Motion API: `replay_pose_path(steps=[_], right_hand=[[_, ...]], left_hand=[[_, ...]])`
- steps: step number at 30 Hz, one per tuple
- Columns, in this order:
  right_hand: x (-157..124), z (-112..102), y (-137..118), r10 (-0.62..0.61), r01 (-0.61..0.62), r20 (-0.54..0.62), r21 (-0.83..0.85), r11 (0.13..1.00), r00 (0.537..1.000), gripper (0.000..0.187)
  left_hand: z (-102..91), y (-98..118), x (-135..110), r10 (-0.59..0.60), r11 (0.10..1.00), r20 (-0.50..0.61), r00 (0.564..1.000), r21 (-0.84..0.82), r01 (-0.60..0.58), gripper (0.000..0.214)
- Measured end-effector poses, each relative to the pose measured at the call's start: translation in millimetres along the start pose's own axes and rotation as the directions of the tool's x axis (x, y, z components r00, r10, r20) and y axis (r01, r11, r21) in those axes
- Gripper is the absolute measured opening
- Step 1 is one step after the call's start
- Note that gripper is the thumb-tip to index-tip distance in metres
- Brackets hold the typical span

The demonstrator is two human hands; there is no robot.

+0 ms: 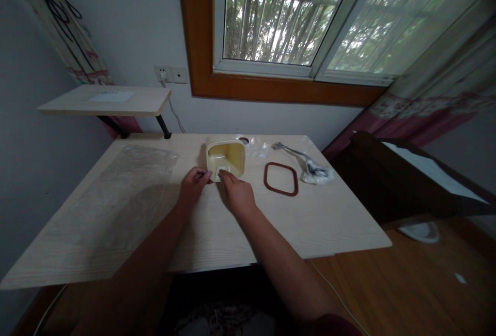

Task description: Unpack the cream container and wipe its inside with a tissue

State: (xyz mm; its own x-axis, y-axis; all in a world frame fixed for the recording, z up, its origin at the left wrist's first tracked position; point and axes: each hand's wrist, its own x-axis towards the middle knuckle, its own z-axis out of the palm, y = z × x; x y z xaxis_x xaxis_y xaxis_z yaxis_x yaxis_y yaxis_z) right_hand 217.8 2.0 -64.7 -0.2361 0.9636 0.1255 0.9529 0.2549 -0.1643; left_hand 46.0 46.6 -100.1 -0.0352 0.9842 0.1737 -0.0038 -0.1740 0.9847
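Note:
A cream plastic box (235,152) with rounded corners is tipped on the table, its open side facing me. My left hand (192,185) is closed, with thumb and fingers pinching the box's near left corner. At the near rim, my right hand (239,195) is closed too, fingertips pressed together just at the box's opening. A small whitish piece shows by those fingertips, too small to name. To the right of the box lies a brown rounded-square frame (266,177), flat on the table and apart from both hands.
Right of the frame lies a clear plastic bag (318,174) with dark parts and a grey cable-like piece (289,149). A large clear plastic sheet (127,196) covers the left of the table (329,222). A raised shelf (147,101) stands at the back left.

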Motion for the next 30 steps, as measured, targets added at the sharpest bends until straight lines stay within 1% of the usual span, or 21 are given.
replay_pose_path(steps=[3, 8, 10, 14, 17, 23, 30], right_hand=[[-1, 1, -4, -0.016, 0.016, -0.025, 0.026, 1.000, 1.000, 0.048], [-3, 2, -12, -0.060, 0.061, -0.021, 0.049, 0.997, 0.998, 0.054], [-3, 2, -12, -0.040, 0.041, -0.022, 0.036, 0.999, 0.999, 0.055], [-2, 2, -6, 0.048, -0.048, -0.036, -0.001, 0.999, 0.998, 0.055], [-2, 1, -6, 0.087, -0.087, -0.029, -0.014, 0.996, 0.996, 0.054], [-4, 1, -15, -0.010, 0.010, -0.001, 0.020, 1.000, 1.000, 0.055], [-3, -2, -7, 0.110, -0.110, -0.007, -0.043, 0.993, 0.994, 0.055]], left_hand=[[1.9, 1, 0, -0.010, 1.000, -0.029, 1.000, 0.002, 0.011, 0.033], [2.2, 1, 2, 0.012, 1.000, -0.047, 0.999, 0.018, -0.011, 0.033], [2.0, 2, 3, 0.009, 1.000, -0.056, 0.998, 0.020, -0.008, 0.033], [2.3, 3, 3, -0.002, 1.000, -0.058, 0.998, 0.031, 0.004, 0.029], [3.0, 2, 3, 0.011, 1.000, -0.054, 0.999, 0.029, -0.010, 0.029], [2.6, 2, 2, 0.033, 0.999, -0.038, 0.999, 0.038, -0.032, 0.030], [3.3, 6, 0, -0.001, 0.999, -0.015, 1.000, 0.042, 0.001, 0.028]])
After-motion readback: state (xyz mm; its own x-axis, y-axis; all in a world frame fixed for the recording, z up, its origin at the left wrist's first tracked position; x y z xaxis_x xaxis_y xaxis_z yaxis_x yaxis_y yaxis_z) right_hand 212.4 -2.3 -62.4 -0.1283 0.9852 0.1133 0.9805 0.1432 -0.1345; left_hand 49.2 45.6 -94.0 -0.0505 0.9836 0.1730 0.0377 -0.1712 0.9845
